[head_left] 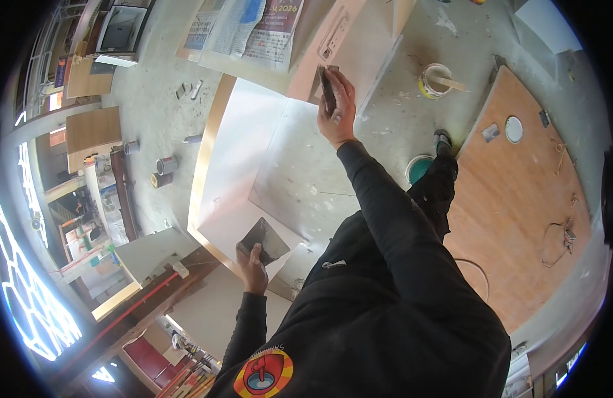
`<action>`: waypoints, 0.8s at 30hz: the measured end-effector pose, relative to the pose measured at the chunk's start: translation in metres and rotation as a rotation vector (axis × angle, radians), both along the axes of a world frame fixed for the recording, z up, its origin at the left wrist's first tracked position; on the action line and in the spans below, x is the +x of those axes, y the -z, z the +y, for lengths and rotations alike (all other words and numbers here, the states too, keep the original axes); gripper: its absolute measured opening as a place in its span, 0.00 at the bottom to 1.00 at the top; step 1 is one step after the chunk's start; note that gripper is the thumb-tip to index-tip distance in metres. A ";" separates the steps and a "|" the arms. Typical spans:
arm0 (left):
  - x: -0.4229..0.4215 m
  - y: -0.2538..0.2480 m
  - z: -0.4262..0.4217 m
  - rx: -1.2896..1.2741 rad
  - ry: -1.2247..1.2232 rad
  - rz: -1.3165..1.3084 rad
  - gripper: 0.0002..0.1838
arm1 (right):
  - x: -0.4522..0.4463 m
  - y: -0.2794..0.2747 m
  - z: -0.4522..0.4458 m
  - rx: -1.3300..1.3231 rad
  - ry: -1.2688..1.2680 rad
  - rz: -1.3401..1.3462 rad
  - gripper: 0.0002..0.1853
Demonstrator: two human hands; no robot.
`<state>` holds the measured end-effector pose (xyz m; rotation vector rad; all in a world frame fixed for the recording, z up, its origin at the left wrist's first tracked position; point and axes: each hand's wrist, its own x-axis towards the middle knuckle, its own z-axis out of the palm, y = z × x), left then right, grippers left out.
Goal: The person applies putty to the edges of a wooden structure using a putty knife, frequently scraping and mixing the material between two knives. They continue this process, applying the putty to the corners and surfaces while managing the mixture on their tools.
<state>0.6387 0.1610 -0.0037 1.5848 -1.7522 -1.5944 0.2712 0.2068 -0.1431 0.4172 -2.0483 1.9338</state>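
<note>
My left hand is closed on a dark, square, flat plate smeared with grey, the thumb lying over its face. It is in front of a white panel structure with a light wood edge. Farther up, my right hand is wrapped round a dark scraper. The scraper is at the lower part of a pinkish panel that has a slotted fitting. Whether its blade touches the panel is hard to tell.
Newspaper sheets lie at the top. A putty bucket with a stick stands right of my right hand, a teal-filled bucket near my foot. A large wooden board bears a white disc. Cans stand left.
</note>
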 end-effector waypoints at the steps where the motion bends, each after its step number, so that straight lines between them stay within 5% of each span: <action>1: 0.001 0.000 0.001 0.037 -0.040 0.021 0.16 | 0.008 0.001 -0.001 0.012 -0.006 -0.012 0.32; 7: -0.006 -0.004 0.006 0.021 0.006 -0.017 0.18 | 0.021 0.005 0.034 0.091 -0.236 -0.005 0.30; 24: 0.007 -0.005 0.015 0.032 -0.019 -0.034 0.19 | -0.007 -0.011 0.005 -0.031 -0.016 0.020 0.28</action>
